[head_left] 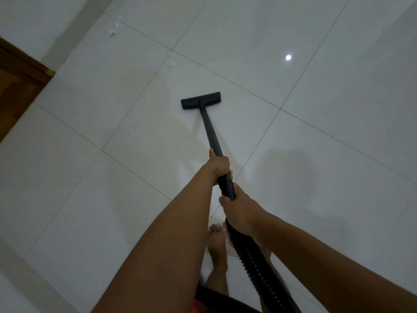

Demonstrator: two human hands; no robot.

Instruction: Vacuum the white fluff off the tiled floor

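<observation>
We grip the black vacuum wand (212, 134) with both hands: left hand (218, 167) further down the tube, right hand (241, 214) where the ribbed hose (256, 262) joins, fingers curled tight round it. The floor head (200, 101) lies flat on the tiled floor (327, 154). White fluff (114, 28) sits well apart, far left.

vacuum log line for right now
left grip: holds wand | right grip: holds cuff | nozzle: on floor | fluff: ahead-left, unreached

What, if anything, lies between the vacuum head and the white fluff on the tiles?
Nothing visible: only bare tile separates the vacuum head from the fluff ahead to its left.
</observation>
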